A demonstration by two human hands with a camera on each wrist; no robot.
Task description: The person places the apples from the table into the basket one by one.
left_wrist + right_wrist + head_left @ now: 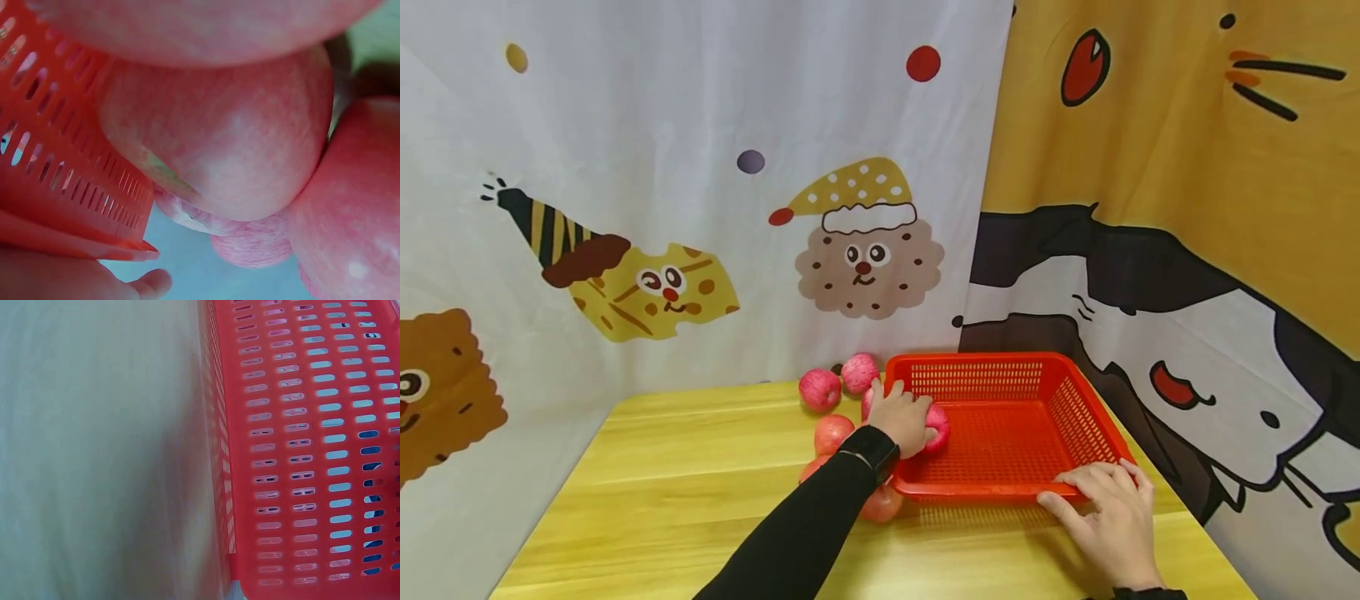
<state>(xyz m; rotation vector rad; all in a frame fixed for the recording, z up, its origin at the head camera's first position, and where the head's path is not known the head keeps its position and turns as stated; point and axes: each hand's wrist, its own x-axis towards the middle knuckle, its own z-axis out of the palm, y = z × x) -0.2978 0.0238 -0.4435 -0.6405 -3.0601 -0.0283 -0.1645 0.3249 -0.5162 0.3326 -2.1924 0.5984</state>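
Observation:
A red basket (pixel 981 490) stands on the table, its perforated side also filling much of the right wrist view. At its left rim, my left hand (pixel 904 421) holds a pink apple (pixel 937 428) just inside, thumb and index finger around it; its palm side is hidden. In the left wrist view, part of the left hand (pixel 56 278) shows beside the basket rim (pixel 75 240). My right hand (pixel 1108 517) grips the front right corner, fingers over the rim and thumb at the front. The right hand is not visible in the right wrist view.
Left of the basket lie several red apples (pixel 833 433), with two pinker ones (pixel 819 390) (pixel 860 372) behind them. In the left wrist view, large apples (pixel 231 137) crowd against the basket's side. A printed curtain (pixel 685 125) hangs behind the wooden table (pixel 662 500).

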